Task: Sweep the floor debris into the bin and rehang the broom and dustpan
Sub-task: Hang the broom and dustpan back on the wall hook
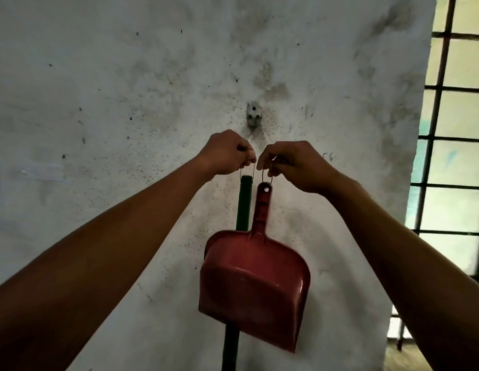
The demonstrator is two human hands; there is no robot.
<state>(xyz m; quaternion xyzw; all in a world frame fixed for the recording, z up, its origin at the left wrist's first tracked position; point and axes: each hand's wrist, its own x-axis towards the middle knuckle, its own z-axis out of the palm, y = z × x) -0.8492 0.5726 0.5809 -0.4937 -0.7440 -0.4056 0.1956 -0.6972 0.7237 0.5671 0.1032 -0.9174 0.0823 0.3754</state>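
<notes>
A red plastic dustpan (255, 287) hangs upright from a thin loop through the hole in its handle, and my right hand (291, 166) pinches that loop. Beside it on the left, the green broom handle (243, 204) hangs straight down; its lower part runs behind the dustpan and its head is out of view. My left hand (226, 152) is shut on the thin loop at the top of the broom handle. A small metal wall hook (253, 116) sits on the wall just above both hands, with nothing on it.
A stained white wall (125, 103) fills the view in front of me. A barred window or gate (452, 156) stands at the right edge, with a strip of floor (404, 357) below it.
</notes>
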